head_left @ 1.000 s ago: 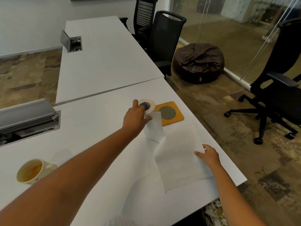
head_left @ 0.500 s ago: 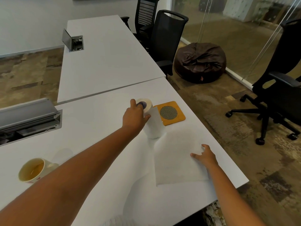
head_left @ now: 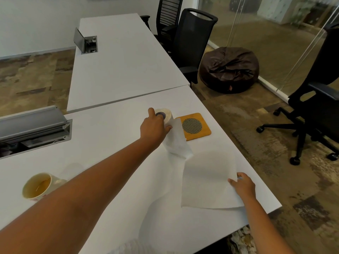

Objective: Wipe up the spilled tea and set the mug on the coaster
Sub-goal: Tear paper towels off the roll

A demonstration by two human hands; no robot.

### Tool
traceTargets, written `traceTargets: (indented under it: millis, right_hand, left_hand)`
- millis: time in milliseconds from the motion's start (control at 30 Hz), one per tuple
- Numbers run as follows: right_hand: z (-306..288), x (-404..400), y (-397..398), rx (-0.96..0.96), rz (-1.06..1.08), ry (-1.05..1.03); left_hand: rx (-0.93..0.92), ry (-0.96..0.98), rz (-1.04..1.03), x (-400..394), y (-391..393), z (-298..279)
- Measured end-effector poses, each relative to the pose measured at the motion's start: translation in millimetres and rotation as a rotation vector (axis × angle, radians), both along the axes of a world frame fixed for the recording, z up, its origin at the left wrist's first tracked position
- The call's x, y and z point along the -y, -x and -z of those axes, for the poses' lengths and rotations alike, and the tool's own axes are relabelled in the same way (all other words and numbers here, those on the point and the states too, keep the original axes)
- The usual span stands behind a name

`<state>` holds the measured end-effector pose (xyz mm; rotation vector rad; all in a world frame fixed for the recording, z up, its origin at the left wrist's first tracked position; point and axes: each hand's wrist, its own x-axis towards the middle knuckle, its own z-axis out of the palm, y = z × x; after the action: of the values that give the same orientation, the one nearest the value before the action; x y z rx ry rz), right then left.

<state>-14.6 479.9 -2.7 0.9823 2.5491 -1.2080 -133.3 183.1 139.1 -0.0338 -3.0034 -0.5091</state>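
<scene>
A cream mug (head_left: 37,186) holding tea stands at the near left of the white table (head_left: 113,143); a faint wet patch (head_left: 73,168) lies just behind it. My left hand (head_left: 154,128) grips the top of an upright paper towel roll (head_left: 167,116). A pulled-out sheet (head_left: 207,180) trails from the roll toward me, and my right hand (head_left: 242,186) pinches its near right edge. The square orange coaster (head_left: 194,126) with a patterned round centre lies right of the roll, one corner covered by the sheet.
An open grey cable tray (head_left: 34,129) is sunk into the table at the left. A second white table (head_left: 121,59) adjoins behind. Black office chairs (head_left: 190,43) and a brown beanbag (head_left: 229,69) stand to the right, beside a glass wall.
The sheet is stretched out again from the roll, lifted and twisted near the roll. My right hand has drawn its edge slightly toward me. My left hand stays on the roll.
</scene>
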Motion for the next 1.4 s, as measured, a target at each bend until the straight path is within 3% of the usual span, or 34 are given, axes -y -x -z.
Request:
traceTargets:
  millis: [167, 300, 433, 600, 833, 1033, 1167, 1400]
  right_hand:
    - [-4.6, 0.2, -3.5, -0.031, 0.051, -0.032]
    - [-16.8, 21.3, 9.4, -0.069, 0.001, -0.329]
    - [-24.7, 60.9, 28.1, -0.181, -0.270, -0.332]
    - [-14.6, 109.6, 41.7, -0.058, -0.647, -0.318]
    - [-9.9, 136.8, 65.4, 0.024, -0.749, -0.416]
    - [-9.7, 134.0, 78.6, 0.094, -0.760, -0.319]
    - [-5.9, 124.5, 73.0, 0.011, -0.673, -0.128]
    - [7.3, 106.4, 57.1, -0.016, -0.748, -0.099]
  left_hand:
    - [0.000, -0.003, -0.015, 1.0, 0.0, -0.7]
    - [0.000, 0.005, -0.008, -1.2, -2.6, -0.5]
    - [-0.012, 0.010, -0.001, -3.7, -5.1, 0.8]
    - [-0.024, 0.029, 0.023, -6.1, -8.6, 1.7]
    - [-0.092, 0.113, 0.224, -8.4, -23.6, 9.3]
    - [-0.099, 0.104, 0.210, -4.7, -25.3, 10.6]
    - [-0.091, 0.076, 0.197, -3.8, -24.6, 9.4]
    - [-0.091, 0.078, 0.230, -11.0, -23.1, 7.6]
